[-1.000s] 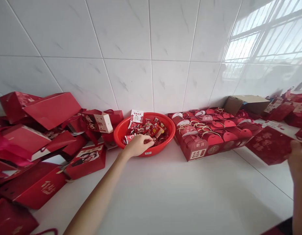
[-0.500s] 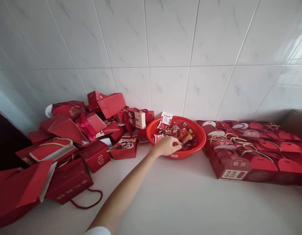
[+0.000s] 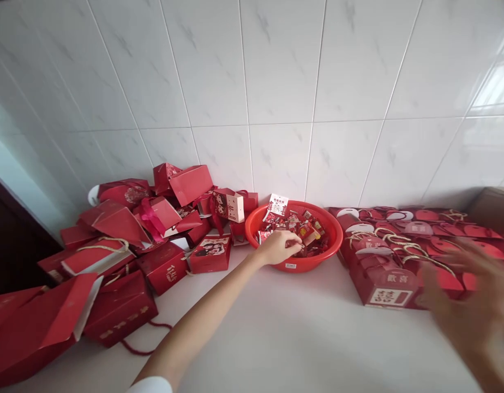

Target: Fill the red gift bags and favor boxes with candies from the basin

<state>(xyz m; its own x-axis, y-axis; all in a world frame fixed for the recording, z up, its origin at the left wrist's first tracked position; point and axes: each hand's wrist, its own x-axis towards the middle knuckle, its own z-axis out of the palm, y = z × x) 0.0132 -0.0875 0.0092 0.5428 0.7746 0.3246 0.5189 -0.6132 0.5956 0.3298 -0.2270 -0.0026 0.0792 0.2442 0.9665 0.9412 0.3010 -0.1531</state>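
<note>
My left hand [image 3: 280, 246] reaches over the front rim of a red plastic basket [image 3: 339, 232], its fingers curled together down at the wrapped sweets [image 3: 307, 232]. Whatever sits between those fingertips is too small to make out. Red and gold wrappers fill the basket, and a white printed packet [image 3: 277, 203] stands up at its back left. On the right, my right hand [image 3: 471, 295] is blurred by motion, with fingers spread and nothing visible in it. It hovers in front of the rows of closed red gift boxes [image 3: 393, 284].
A loose heap of red gift boxes [image 3: 166, 270], several lying open or tipped, covers the left of the white table [image 3: 276, 338]. A tiled wall [image 3: 276, 82] rises behind. At the far right back stands a brown cardboard box [image 3: 491, 210].
My right hand has come into view from the right. My left hand stays at the sweets in the basket. The camera view has tilted up slightly.
</note>
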